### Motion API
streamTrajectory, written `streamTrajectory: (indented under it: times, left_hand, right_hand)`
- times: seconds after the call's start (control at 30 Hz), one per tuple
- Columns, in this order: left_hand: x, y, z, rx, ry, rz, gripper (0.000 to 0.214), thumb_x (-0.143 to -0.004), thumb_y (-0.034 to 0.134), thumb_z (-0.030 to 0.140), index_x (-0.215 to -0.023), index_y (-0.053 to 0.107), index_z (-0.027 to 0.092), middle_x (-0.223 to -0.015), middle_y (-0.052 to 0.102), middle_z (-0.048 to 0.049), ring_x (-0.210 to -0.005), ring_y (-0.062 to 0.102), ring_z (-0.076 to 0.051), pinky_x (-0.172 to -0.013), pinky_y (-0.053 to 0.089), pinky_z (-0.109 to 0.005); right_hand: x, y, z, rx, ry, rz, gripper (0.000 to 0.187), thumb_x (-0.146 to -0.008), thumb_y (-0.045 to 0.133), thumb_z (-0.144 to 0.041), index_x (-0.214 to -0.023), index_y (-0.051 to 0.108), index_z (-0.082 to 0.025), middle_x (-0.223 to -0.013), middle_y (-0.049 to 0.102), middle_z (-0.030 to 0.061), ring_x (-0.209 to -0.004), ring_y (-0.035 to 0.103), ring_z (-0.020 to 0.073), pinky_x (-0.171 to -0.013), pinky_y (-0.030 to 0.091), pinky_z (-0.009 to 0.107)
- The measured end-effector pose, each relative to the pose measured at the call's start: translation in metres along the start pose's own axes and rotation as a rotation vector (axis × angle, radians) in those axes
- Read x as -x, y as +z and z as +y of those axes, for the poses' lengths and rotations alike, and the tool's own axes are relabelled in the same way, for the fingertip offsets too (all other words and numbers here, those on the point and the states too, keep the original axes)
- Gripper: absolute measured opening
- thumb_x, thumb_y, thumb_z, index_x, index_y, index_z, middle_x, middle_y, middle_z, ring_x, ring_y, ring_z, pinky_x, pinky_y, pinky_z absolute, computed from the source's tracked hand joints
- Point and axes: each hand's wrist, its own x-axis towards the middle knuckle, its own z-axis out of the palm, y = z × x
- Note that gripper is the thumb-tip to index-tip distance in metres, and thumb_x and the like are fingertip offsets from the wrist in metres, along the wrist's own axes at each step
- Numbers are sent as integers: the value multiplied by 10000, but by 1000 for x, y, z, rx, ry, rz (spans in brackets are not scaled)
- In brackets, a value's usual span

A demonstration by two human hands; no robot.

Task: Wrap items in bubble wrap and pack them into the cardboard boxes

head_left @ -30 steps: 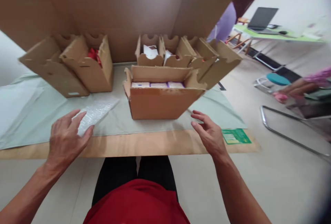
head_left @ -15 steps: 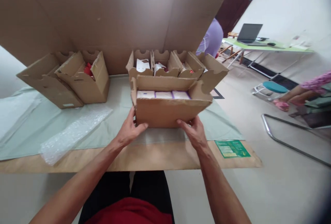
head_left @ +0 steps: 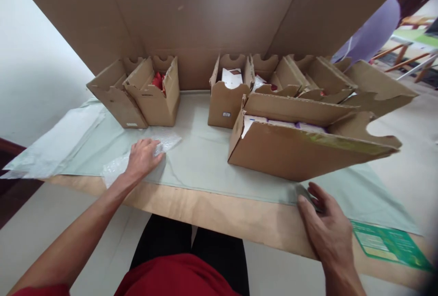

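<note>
The back of the scene is closed off by a tall cardboard panel [head_left: 205, 13], in front of which a wooden table [head_left: 219, 211] is spread with a pale green cloth [head_left: 201, 168]. Toward the right of the cloth, the front carton [head_left: 270, 152] is set upright, its long axis laid from left to right with the right end angled slightly toward the table's front edge. Behind it, a row of narrow cartons [head_left: 219, 106] is lined up and partly hidden; a pair of cartons [head_left: 153, 104] is stood side by side at the back left. Between that pair and the front edge, the bubble wrap [head_left: 114, 168] is laid out, its long axis slanted from the lower left toward the middle of the cloth. At the front right, a green printed sheet [head_left: 390, 246] is placed.

The bubble wrap is partly covered by the left hand [head_left: 142, 157], whose fingers are bent over it; whether any is pinched cannot be told. Nothing is seen to be held by the right hand [head_left: 326, 223]: thumb and fingers are parted. The front carton is found just beyond its fingertips, forward and leftward, with no contact made out; from the left hand it is well separated. Inside that carton, white packs [head_left: 281, 124] with purple edging are lined up.
</note>
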Motion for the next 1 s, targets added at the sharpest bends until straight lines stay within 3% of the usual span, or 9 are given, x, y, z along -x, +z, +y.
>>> streamTrajectory:
  times: [0.07,0.17,0.3,0.37,0.5,0.6,0.7,0.83,1.0]
  left_hand:
    - [4,-1,-13,-26,6,0,216,-884,539,245,-930,746,202,-923,735,-148,-956,663,-361,-861,511,-517]
    - [16,2,6,21,102,-12,249,-949,492,230,-882,732,229,-943,741,-106,-959,661,-300,-886,502,-452]
    - [42,-5,47,135,444,-67,213,-989,527,237,-948,735,216,-964,737,-89,-919,649,-258,-871,509,-418]
    - [51,-14,51,184,519,-46,191,-996,553,256,-1013,736,204,-1005,738,-97,-938,653,-254,-878,518,-414]
    - [49,-28,14,84,341,44,280,-1009,506,267,-1116,745,167,-1114,740,-152,-1035,667,-310,-915,529,-467]
    - [43,-31,-20,-68,214,-77,365,-964,460,235,-1179,737,133,-1205,720,-197,-1072,663,-369,-896,535,-517]
    - [42,-31,-35,-127,157,-208,387,-931,458,225,-1195,730,147,-1109,728,-176,-1012,670,-364,-866,539,-512]
    - [48,-29,-34,-172,145,-145,331,-919,520,262,-1152,731,159,-985,706,-169,-994,647,-378,-863,530,-528]
    - [42,-34,-33,-38,161,42,151,-912,528,208,-850,664,225,-852,700,-98,-892,672,-305,-838,536,-472]
  right_hand:
    - [18,1,-14,54,-79,82,536,-898,621,-527,-1313,668,-191,-1401,664,165,-1230,662,394,-1084,501,604]
    - [41,8,-41,57,-274,110,348,-966,608,-413,-1233,693,-207,-1389,677,145,-1287,639,357,-1139,469,578]
    - [59,26,-76,23,-468,-118,214,-1004,580,-306,-1168,705,-250,-1318,718,119,-1224,682,314,-1082,526,540]
    - [58,40,-91,16,-552,-241,212,-1015,557,-277,-1159,712,-262,-1294,732,107,-1176,704,295,-1048,549,524]
    - [38,86,-121,47,-712,-411,289,-1040,480,-227,-1203,718,-230,-1282,742,102,-1201,683,277,-1054,538,502]
    - [20,128,-146,226,-766,-546,350,-1028,445,-148,-1263,701,-191,-1349,706,120,-1245,631,286,-1045,518,474]
    - [10,157,-168,507,-739,-612,344,-990,462,-77,-1208,711,-172,-1262,718,148,-1143,627,309,-954,496,449]
    - [12,166,-175,612,-710,-562,198,-979,545,-117,-1058,713,-186,-1087,729,139,-1054,609,310,-892,435,410]
    - [16,150,-168,305,-772,-414,133,-915,560,-99,-899,621,-216,-1107,737,104,-1013,648,268,-853,428,367]
